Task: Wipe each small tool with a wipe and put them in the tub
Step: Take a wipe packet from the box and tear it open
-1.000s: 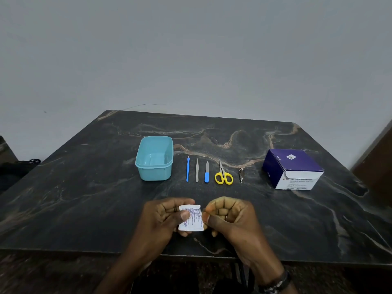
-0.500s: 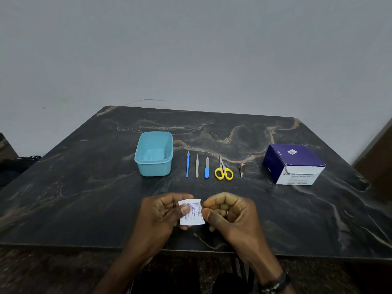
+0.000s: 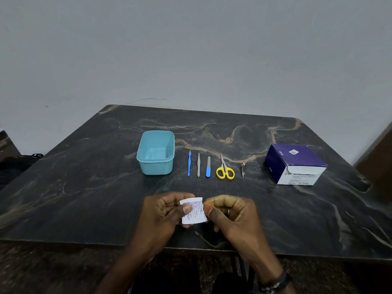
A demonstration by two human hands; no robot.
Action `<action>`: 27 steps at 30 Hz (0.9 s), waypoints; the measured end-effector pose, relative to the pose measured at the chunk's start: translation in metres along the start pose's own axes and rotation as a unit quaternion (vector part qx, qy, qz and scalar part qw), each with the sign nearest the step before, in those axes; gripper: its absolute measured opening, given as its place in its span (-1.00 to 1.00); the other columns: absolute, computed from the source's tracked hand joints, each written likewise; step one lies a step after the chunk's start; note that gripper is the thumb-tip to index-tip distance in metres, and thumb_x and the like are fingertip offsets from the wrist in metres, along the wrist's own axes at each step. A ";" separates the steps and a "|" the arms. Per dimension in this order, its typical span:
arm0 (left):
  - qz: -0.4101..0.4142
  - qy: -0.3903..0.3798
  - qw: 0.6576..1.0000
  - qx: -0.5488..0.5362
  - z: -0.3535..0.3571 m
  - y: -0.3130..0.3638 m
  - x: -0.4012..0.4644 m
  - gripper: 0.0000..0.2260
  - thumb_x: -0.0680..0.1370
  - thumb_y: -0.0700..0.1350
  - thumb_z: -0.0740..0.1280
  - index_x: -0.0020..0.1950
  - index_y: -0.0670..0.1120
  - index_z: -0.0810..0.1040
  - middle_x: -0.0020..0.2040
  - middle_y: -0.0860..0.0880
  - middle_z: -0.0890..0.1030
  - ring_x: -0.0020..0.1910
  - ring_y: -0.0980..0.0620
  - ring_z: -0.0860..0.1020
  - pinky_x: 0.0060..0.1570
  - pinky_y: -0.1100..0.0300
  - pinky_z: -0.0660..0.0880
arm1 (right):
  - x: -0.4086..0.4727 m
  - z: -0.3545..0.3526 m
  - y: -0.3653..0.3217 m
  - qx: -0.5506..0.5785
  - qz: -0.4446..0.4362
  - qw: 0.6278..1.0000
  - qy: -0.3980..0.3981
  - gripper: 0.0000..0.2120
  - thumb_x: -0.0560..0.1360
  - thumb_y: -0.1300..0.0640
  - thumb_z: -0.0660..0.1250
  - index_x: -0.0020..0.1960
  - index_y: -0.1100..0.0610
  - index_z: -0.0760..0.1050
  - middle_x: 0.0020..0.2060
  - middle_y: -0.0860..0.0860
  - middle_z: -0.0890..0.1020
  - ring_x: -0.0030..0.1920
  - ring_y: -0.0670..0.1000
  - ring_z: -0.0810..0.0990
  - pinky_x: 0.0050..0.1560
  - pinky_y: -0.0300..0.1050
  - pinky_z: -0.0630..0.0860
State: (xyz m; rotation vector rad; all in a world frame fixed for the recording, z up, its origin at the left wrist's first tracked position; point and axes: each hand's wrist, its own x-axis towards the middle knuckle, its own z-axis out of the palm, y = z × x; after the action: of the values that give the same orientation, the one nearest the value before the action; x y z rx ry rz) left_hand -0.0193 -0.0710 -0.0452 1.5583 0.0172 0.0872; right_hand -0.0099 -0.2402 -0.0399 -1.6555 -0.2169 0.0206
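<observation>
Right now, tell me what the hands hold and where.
A small white wipe packet, pinched by both: left hand on its left edge, right hand on its right edge.

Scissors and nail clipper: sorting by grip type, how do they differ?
The scissors have yellow loop handles; the nail clipper is bare metal with no loops. The scissors look wider and longer; the nail clipper is slim. Both lie flat on the table, side by side, untouched.

Wipe packet (image 3: pixel 193 210) now slightly tilted
</observation>
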 end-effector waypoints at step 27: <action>-0.002 0.018 1.000 0.015 -0.003 -0.001 -0.007 -0.82 0.45 -0.34 0.43 -0.05 -0.09 0.68 -0.19 -0.05 0.74 -0.22 0.00 0.71 -0.26 0.26 0.59 | 0.001 0.004 -0.006 0.045 0.044 0.994 0.091 -0.90 0.46 0.41 0.35 -0.21 0.30 0.58 -0.39 0.17 0.69 -0.42 0.02 0.63 -0.39 -0.17 0.59</action>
State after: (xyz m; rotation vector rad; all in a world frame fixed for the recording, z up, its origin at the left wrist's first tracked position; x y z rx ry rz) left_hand -0.0263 -0.0680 -0.0464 1.5858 0.0499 0.1132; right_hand -0.0101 -0.2356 -0.0342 -1.5654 -0.0035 -0.0524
